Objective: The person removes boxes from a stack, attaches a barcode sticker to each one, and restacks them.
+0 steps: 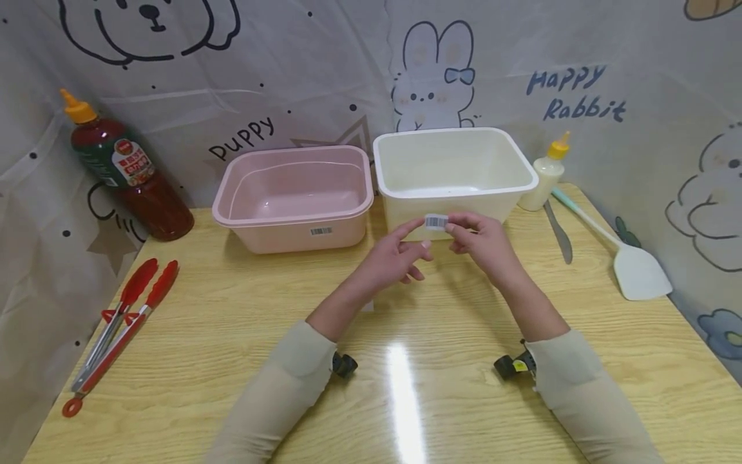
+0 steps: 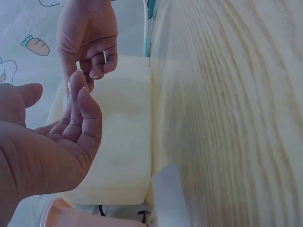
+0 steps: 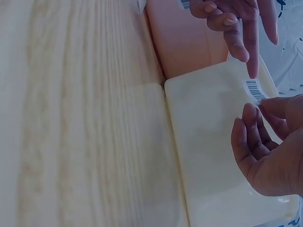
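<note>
A small white barcode sticker (image 1: 436,222) is at the front wall of the white bin (image 1: 400,207), just below its rim. My right hand (image 1: 485,245) pinches the sticker's right end between thumb and index finger, as the right wrist view also shows. The extended index finger of my left hand (image 1: 391,261) reaches the sticker's left end, its other fingers loosely bent and holding nothing. Beside the white bin stands a pink bin (image 1: 278,238), with a similar barcode label (image 1: 321,231) on its front.
Red-tipped tongs (image 1: 124,322) lie at the left, below a large red sauce bottle (image 1: 130,167). At the right are a yellow-capped bottle (image 1: 545,177), a knife (image 1: 559,233) and a white spatula (image 1: 640,274). A piece of white paper (image 2: 169,198) lies near my left wrist.
</note>
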### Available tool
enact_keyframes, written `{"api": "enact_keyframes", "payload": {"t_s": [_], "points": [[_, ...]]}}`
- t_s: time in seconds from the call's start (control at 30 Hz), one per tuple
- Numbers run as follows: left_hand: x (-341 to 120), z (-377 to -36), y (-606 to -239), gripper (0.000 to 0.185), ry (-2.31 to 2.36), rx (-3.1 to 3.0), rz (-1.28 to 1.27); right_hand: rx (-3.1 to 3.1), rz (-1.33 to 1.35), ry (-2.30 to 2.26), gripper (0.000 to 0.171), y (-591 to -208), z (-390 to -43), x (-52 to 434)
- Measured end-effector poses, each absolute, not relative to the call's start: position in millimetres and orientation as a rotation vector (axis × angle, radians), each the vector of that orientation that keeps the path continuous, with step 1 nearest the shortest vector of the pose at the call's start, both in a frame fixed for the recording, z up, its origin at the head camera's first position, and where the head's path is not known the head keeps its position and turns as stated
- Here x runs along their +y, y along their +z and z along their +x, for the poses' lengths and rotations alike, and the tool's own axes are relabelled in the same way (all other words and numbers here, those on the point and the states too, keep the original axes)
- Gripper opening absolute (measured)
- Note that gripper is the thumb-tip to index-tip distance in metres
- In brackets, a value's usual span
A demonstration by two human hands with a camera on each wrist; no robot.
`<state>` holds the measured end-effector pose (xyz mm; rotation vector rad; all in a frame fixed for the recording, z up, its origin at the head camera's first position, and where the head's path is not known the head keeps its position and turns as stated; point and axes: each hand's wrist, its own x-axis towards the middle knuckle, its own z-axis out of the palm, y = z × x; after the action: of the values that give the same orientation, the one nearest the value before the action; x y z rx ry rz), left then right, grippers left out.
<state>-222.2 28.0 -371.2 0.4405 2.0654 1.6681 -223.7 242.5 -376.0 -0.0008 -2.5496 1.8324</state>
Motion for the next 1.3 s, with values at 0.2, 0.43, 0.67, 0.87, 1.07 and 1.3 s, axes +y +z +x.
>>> {"api": "enact_keyframes", "payload": {"t_s": [0.2,0.43,0.67,0.87,1.07,1.3], "points": [[41,-228,-374,0.06,1.671,2.071,0.44,-2.53,-0.051,1.803,0.038,-380,-226,247],[54,-232,-373,0.063,1.669,2.089,0.434,-2.473,-0.108,1.786,0.038,-378,-228,249],[56,-233,-372,0.065,1.664,2.095,0.445,-2.427,-0.116,1.775,0.037,-379,-235,249],[57,-235,-373,0.067,1.683,2.096,0.456,-2.401,-0.108,1.738,0.035,-381,-237,249],[57,-234,-377,0.068,1.677,2.071,0.447,-2.461,-0.114,1.697,0.033,-382,-236,250],[57,-234,-381,0.068,1.693,2.058,0.436,-2.516,-0.106,1.707,0.032,-381,-236,252]]}}
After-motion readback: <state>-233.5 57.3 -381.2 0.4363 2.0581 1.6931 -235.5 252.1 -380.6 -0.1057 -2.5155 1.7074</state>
